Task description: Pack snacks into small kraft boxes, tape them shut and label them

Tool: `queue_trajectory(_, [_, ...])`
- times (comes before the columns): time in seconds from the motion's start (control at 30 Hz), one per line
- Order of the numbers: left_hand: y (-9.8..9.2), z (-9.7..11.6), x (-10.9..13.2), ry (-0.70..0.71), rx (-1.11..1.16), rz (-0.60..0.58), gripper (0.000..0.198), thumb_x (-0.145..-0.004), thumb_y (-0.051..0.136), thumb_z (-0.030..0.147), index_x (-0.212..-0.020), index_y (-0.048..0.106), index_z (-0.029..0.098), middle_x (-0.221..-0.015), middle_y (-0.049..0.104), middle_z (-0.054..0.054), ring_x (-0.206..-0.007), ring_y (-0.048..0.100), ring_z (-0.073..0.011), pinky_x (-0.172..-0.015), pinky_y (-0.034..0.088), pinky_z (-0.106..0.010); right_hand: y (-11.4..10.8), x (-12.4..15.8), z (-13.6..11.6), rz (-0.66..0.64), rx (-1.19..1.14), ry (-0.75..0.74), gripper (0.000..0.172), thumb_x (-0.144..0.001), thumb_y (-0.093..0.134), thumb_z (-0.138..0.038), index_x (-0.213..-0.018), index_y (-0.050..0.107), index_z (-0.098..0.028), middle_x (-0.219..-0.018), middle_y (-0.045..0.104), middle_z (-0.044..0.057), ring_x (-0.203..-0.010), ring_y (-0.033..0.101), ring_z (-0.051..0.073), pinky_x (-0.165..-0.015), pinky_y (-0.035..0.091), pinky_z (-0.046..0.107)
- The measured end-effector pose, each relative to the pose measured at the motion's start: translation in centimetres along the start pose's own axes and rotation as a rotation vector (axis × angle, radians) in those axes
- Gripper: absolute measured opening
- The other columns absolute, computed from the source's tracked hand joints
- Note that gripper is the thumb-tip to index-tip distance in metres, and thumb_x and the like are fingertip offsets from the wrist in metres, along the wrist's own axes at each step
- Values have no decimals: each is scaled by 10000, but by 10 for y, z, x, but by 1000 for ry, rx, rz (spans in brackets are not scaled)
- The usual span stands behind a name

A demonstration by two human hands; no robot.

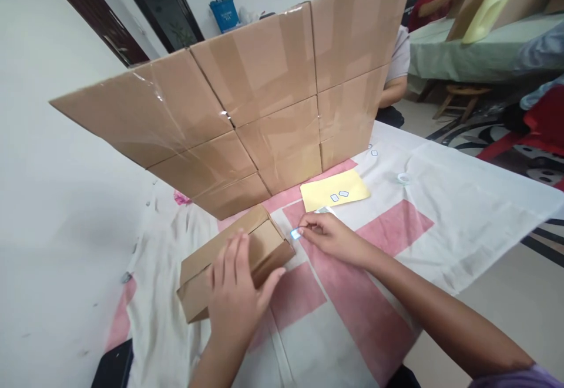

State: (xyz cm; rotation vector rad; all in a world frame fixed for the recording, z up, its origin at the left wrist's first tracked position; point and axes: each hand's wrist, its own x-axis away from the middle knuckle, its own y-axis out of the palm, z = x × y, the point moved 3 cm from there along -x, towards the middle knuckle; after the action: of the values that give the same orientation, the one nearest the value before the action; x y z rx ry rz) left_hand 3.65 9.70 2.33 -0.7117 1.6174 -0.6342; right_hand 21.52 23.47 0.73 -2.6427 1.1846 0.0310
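Observation:
My left hand (235, 294) lies flat with fingers stretched on top of a small closed cardboard box (264, 241) on the table. My right hand (328, 235) is just to the right of the box, its fingers pinched on a small pale blue sticker (295, 234) held near the box's right end. A yellow sheet (321, 191) with two more small stickers (339, 195) lies just beyond my right hand.
A tall taped cardboard screen (264, 100) stands across the table behind the box. The table wears a white and pink cloth (396, 223). A small tape roll (403, 178) lies to the right. Other people sit behind the screen and at a far green table (462, 47).

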Motion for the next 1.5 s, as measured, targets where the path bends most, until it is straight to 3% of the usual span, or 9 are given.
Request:
queue_trajectory(0.3, [7, -90, 24, 195, 136, -347, 858, -889, 634, 535, -1589, 238, 239, -1493, 540, -112, -1390, 496, -321, -1137, 394, -487, 23, -16, 39, -173, 198, -179, 228, -994, 561, -332, -920, 706, -172, -744, 622, 1, -672, 544, 130, -620, 364, 242])
queue_trajectory(0.5, [5, -90, 23, 208, 147, -363, 839, -882, 658, 480, -1580, 272, 221, -1481, 549, -126, -1385, 500, -331, -1135, 403, -501, 53, -10, 44, -225, 507, -265, 182, -1004, 569, -286, -996, 738, -216, -915, 671, 40, -754, 610, 149, -609, 334, 249])
queue_trajectory(0.77, [5, -90, 24, 211, 158, -352, 811, -874, 656, 447, -1571, 299, 237, -1465, 565, -116, -1378, 509, -331, -1132, 406, -503, 71, -20, 58, -146, 373, -241, 135, -977, 623, -277, -923, 725, -205, -863, 663, 20, -798, 624, 147, -692, 415, 248])
queue_trajectory(0.9, [5, -90, 25, 230, 179, -354, 797, -876, 656, 424, -1567, 310, 230, -1461, 568, -122, -1388, 496, -337, -1131, 399, -508, 71, -21, 60, -142, 350, -170, 94, -952, 647, -282, -973, 716, -222, -1114, 641, 55, -895, 645, 167, -791, 481, 287])
queue_trajectory(1.07, [5, -90, 28, 257, 201, -347, 764, -882, 655, 401, -1556, 332, 246, -1460, 570, -117, -1402, 480, -335, -1128, 396, -515, 66, -30, 63, -177, 175, -158, 802, -895, 711, -347, -1565, 286, -230, -1591, 328, 173, -1441, 372, 299, -1159, 350, 469])
queue_trajectory(1.17, [5, -93, 31, 262, 205, -324, 761, -891, 642, 418, -1561, 325, 246, -1460, 570, -113, -1386, 500, -332, -1129, 395, -513, 70, -32, 62, -366, 76, -190, 1001, -895, 704, -380, -1626, 38, -225, -1620, 282, 188, -1504, 282, 284, -1208, 287, 448])
queue_trajectory(1.27, [7, -97, 35, 287, 223, -284, 757, -900, 613, 470, -1564, 332, 240, -1458, 573, -104, -1361, 528, -328, -1154, 375, -498, 82, -26, 54, -423, 147, -171, 1418, -660, 884, -492, -1611, -118, -174, -1626, 181, 251, -1517, 217, 363, -1205, 290, 469])
queue_trajectory(1.37, [10, -101, 36, 309, 259, -235, 728, -904, 579, 491, -1554, 366, 239, -1443, 592, -90, -1352, 536, -328, -1176, 357, -487, 100, -19, 48, -354, 269, -94, 1625, -472, 949, -525, -1591, -165, -142, -1606, 123, 297, -1502, 171, 449, -1192, 279, 548])
queue_trajectory(1.5, [6, -100, 46, 320, 310, -165, 767, -851, 656, 437, -1545, 388, 250, -1444, 592, -62, -1382, 505, -317, -1222, 319, -489, 107, -5, 36, -119, 227, -76, 1509, -370, 942, -530, -1564, 98, -155, -1483, 335, 227, -1402, 344, 391, -1145, 375, 505])
